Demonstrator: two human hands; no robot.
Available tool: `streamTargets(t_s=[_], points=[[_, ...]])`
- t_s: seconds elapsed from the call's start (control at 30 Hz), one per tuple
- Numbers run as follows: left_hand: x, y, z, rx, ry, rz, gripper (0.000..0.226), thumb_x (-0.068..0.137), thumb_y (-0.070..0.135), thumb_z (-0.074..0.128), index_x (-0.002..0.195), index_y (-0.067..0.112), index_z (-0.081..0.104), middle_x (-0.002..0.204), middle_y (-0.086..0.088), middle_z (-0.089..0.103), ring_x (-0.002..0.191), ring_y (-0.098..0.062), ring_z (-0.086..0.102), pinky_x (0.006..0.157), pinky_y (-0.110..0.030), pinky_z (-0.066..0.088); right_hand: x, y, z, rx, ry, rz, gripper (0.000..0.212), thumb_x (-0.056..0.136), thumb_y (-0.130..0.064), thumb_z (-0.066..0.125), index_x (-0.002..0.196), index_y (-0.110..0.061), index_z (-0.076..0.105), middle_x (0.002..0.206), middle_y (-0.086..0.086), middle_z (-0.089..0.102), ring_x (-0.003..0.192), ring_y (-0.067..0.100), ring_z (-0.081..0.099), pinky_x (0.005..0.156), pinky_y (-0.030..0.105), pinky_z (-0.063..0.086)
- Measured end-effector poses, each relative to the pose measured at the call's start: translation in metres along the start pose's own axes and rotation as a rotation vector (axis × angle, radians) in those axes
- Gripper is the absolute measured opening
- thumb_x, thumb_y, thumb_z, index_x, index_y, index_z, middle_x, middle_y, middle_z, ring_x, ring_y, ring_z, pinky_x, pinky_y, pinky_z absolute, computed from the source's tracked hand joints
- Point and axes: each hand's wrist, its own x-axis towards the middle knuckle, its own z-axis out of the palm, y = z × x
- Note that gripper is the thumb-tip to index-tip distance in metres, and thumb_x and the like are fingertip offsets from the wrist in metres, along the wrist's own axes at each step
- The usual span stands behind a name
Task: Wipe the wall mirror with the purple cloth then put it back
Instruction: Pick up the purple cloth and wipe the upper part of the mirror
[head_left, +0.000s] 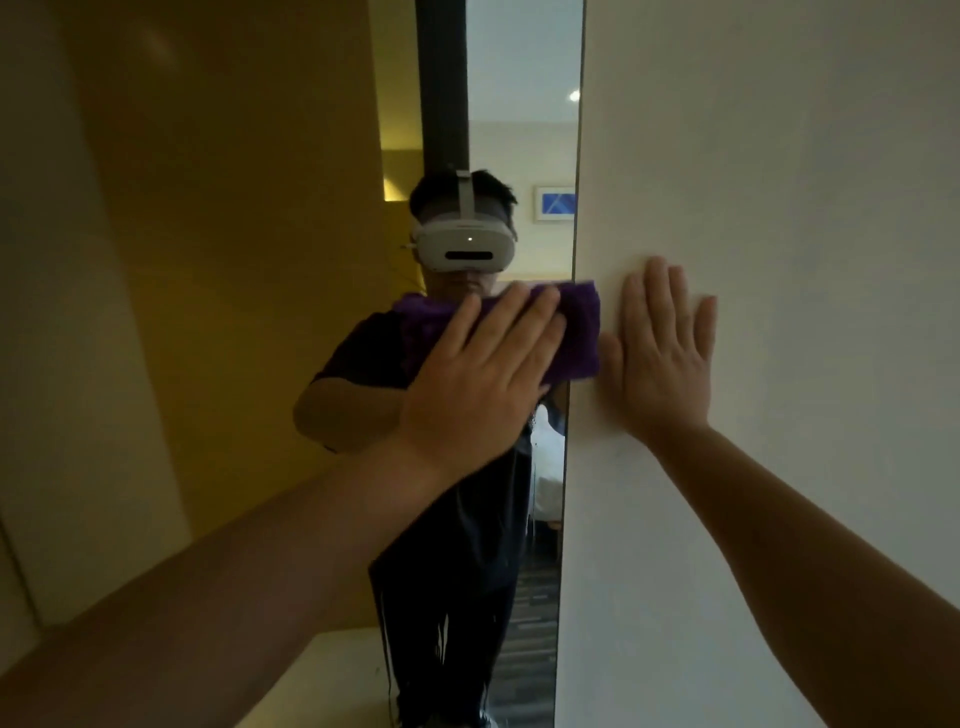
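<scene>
Left forearm: reaches in from the near left and rises towards the mirror's right edge, the landmark for all that follows.
Right forearm: comes in from the near right and rises along the pale wall (779, 208) on the far side of that edge.
Left hand (483, 374): fingers straight and together, palm flat on the purple cloth (576, 332), pressing it to the glass just left of the mirror's edge.
Right hand (662, 353): fingers spread, flat on the wall just right of the edge, holding nothing; it looks like a brace.
Purple cloth: folded into a band, long axis lying across the mirror (519, 130), its right end touching the edge and close beside the right thumb.
Mirror: a narrow upright strip, running well above and below the cloth.
Nearer hand: the left is already on the cloth.
Next stroke, as I judge it: the cloth is hard against the edge, so it can only go up, down, or leftwards.
</scene>
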Motion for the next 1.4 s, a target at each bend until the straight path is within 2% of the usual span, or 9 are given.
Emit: streamTargets(t_s=[0.13,0.23,0.4,0.53,0.63,0.83,1.03,1.23,1.4], points=[[-0.054,0.035,0.014,0.003,-0.015,0.05,0.061,0.104,0.035,0.047,0.153,0.007,0.025,0.159,-0.013,0.031,0.147,-0.035,0.028,0.117,-0.053,0.028,0.0,0.0,0.0,0.001,0.021,-0.005,0.064,0.104,-0.044,0.02,0.157,-0.009,0.011,0.165,0.013,0.008,0.15,0.02,-0.005,0.122,0.051,-0.003],[-0.083,0.055,0.022,0.001,-0.077,0.066,0.061,0.103,0.034,0.047,0.154,0.008,0.026,0.16,-0.012,0.029,0.147,-0.035,0.026,0.119,-0.053,0.019,-0.001,0.0,0.001,0.007,0.043,-0.014,0.064,0.104,-0.042,0.022,0.157,-0.008,0.012,0.164,0.016,0.012,0.151,0.025,0.001,0.121,0.053,0.0],[-0.177,0.115,0.039,0.009,-0.269,0.353,0.052,0.101,0.033,0.038,0.15,0.015,0.037,0.158,-0.003,0.033,0.144,-0.03,0.03,0.119,-0.055,0.006,-0.001,0.0,0.003,-0.005,0.073,-0.023,0.064,0.104,-0.042,0.021,0.156,-0.006,0.015,0.163,0.018,0.016,0.152,0.032,0.009,0.121,0.056,0.003],[-0.212,0.136,0.047,-0.058,-0.308,0.309,0.048,0.103,0.033,0.034,0.149,0.021,0.039,0.159,0.001,0.027,0.144,-0.025,0.031,0.121,-0.05,0.008,-0.002,-0.001,0.004,-0.024,0.064,-0.017,0.064,0.103,-0.041,0.022,0.156,-0.006,0.016,0.163,0.018,0.016,0.152,0.032,0.009,0.121,0.057,0.004],[-0.203,0.129,0.039,-0.104,-0.28,0.314,0.048,0.101,0.031,0.042,0.148,0.021,0.042,0.156,0.0,0.038,0.142,-0.024,0.037,0.117,-0.046,0.022,-0.001,-0.003,0.001,-0.029,0.017,-0.019,0.065,0.103,-0.042,0.02,0.157,-0.007,0.013,0.164,0.018,0.014,0.152,0.032,0.007,0.121,0.058,0.004],[-0.178,0.094,0.014,-0.247,-0.28,0.193,0.042,0.099,0.023,0.048,0.141,0.02,0.049,0.149,-0.001,0.049,0.133,-0.022,0.048,0.104,-0.039,0.04,-0.002,-0.004,-0.019,-0.078,-0.164,0.005,0.065,0.106,-0.044,0.017,0.157,-0.011,-0.005,0.166,0.012,-0.005,0.148,0.018,-0.018,0.123,0.051,-0.005],[-0.161,0.042,-0.038,-0.299,-0.232,-0.037,0.042,0.105,0.008,0.027,0.134,0.01,0.058,0.143,-0.009,0.055,0.117,-0.031,0.059,0.086,-0.043,0.048,-0.002,-0.019,-0.05,0.027,-0.266,0.093,0.066,0.105,-0.044,0.027,0.158,-0.01,0.006,0.167,0.011,0.0,0.153,0.028,-0.002,0.123,0.051,0.001],[-0.212,-0.015,-0.089,-0.263,-0.186,-0.095,0.045,0.093,0.0,0.052,0.137,0.01,0.056,0.143,-0.008,0.055,0.117,-0.03,0.059,0.087,-0.041,0.045,-0.063,-0.096,-0.073,0.186,-0.206,0.156,0.068,0.102,-0.046,0.028,0.157,-0.008,0.015,0.165,0.015,0.01,0.153,0.029,0.008,0.122,0.049,0.006],[-0.29,-0.064,-0.115,-0.273,-0.198,-0.122,0.041,0.091,0.0,0.061,0.132,0.009,0.062,0.14,-0.007,0.057,0.115,-0.028,0.06,0.085,-0.039,0.046,-0.15,-0.178,-0.056,0.254,-0.365,0.06,0.071,0.098,-0.042,0.039,0.158,-0.015,0.015,0.165,0.011,0.013,0.152,0.029,0.011,0.121,0.052,0.012]])
